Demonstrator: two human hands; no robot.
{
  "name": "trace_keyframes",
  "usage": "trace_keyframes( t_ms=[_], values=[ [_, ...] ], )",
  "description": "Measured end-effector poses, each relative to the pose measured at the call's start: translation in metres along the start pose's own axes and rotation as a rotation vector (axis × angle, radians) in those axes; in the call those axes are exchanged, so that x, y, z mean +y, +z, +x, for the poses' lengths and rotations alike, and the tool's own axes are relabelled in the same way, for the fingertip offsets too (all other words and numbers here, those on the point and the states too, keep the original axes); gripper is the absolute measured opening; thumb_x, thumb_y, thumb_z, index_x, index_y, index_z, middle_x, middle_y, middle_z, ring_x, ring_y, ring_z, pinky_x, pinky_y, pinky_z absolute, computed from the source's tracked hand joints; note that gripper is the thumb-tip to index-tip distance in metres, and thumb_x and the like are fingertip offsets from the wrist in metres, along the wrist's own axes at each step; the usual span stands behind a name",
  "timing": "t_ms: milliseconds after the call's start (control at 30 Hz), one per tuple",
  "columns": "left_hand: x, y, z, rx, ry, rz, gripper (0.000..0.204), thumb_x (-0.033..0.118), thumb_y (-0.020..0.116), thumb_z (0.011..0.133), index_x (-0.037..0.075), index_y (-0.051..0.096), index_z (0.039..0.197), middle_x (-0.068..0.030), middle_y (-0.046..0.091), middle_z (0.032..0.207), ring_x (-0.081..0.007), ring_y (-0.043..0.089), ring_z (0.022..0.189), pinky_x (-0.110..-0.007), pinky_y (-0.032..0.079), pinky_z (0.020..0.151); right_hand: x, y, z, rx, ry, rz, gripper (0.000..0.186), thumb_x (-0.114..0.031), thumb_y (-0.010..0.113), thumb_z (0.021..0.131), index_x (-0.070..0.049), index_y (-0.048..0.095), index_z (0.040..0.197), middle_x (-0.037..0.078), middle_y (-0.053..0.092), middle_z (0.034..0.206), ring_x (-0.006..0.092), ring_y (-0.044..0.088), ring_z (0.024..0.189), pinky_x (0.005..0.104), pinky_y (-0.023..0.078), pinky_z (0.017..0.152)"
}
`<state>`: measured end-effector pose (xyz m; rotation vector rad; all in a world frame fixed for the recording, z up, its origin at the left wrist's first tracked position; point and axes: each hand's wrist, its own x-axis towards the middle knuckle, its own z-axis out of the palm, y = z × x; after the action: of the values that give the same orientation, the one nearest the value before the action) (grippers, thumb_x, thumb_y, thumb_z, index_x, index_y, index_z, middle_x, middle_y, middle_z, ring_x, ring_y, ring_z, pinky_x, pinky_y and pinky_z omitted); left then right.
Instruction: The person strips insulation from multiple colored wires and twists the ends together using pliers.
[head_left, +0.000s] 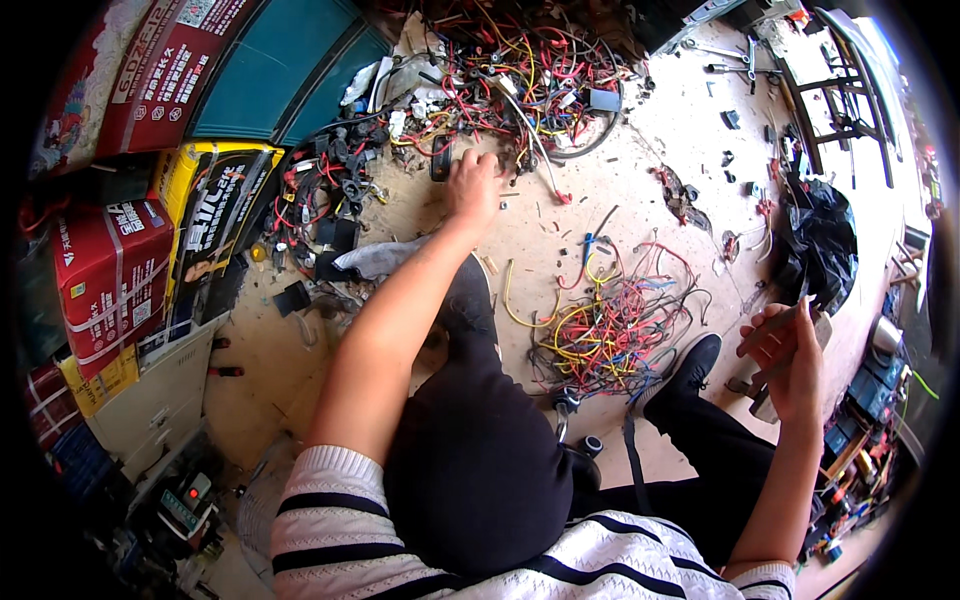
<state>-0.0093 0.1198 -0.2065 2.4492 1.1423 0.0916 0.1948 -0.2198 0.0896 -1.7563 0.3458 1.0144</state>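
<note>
My left hand (pixel 475 188) is at the front edge of a large tangle of red, yellow, blue and black wires (pixel 510 85), beside a black oblong part (pixel 440 160); its fingers curl downward, hiding what is under them. My right hand (pixel 795 355) is raised at the right, wrapped round a grey-brown metal tool (pixel 763 398) whose exact kind is unclear. A looser pile of thin coloured wires (pixel 615 340) lies on the floor between my dark shoes. Black connectors and cable pieces (pixel 330 185) are heaped left of my left arm.
Red boxes (pixel 110 280), a yellow-black box (pixel 205 230) and teal panels (pixel 290 70) line the left. A black bag (pixel 815 245), metal frame (pixel 840 100) and wrenches (pixel 745 60) lie at upper right. Assorted tools (pixel 865 420) crowd the right edge.
</note>
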Motion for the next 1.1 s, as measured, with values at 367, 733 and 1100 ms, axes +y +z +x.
trace_keyframes(
  t_ms=[367, 733, 1100],
  values=[
    [-0.014, -0.016, 0.003, 0.121, -0.578, -1.265, 0.011, 0.013, 0.066, 0.09, 0.006, 0.066, 0.098, -0.0013, 0.064, 0.086, -0.0128, 0.06, 0.072, -0.026, 0.05, 0.064, 0.008, 0.019, -0.005, -0.073, 0.017, 0.013, 0.047, -0.045, 0.041, 0.103, -0.002, 0.061, 0.097, 0.011, 0.066, 0.087, 0.0253, 0.066, 0.085, 0.037, 0.051, 0.082],
    [-0.068, -0.008, -0.002, 0.219, -0.831, -1.221, 0.015, 0.018, 0.062, 0.094, 0.004, 0.065, 0.094, -0.0001, 0.063, 0.078, -0.0085, 0.05, 0.056, -0.026, 0.038, 0.047, 0.014, 0.032, -0.008, -0.116, 0.033, -0.06, 0.045, -0.041, 0.039, 0.104, -0.002, 0.059, 0.094, 0.01, 0.063, 0.086, 0.0229, 0.064, 0.081, 0.0356, 0.052, 0.074],
    [-0.04, -0.009, -0.022, 0.07, -0.792, -1.244, 0.017, 0.02, 0.065, 0.093, 0.004, 0.068, 0.098, 0.0028, 0.062, 0.078, -0.0056, 0.051, 0.061, -0.023, 0.039, 0.05, 0.02, 0.037, -0.012, -0.15, 0.032, -0.102, 0.044, -0.039, 0.039, 0.104, -0.001, 0.059, 0.093, 0.012, 0.064, 0.086, 0.0229, 0.065, 0.076, 0.035, 0.053, 0.068]
  ],
)
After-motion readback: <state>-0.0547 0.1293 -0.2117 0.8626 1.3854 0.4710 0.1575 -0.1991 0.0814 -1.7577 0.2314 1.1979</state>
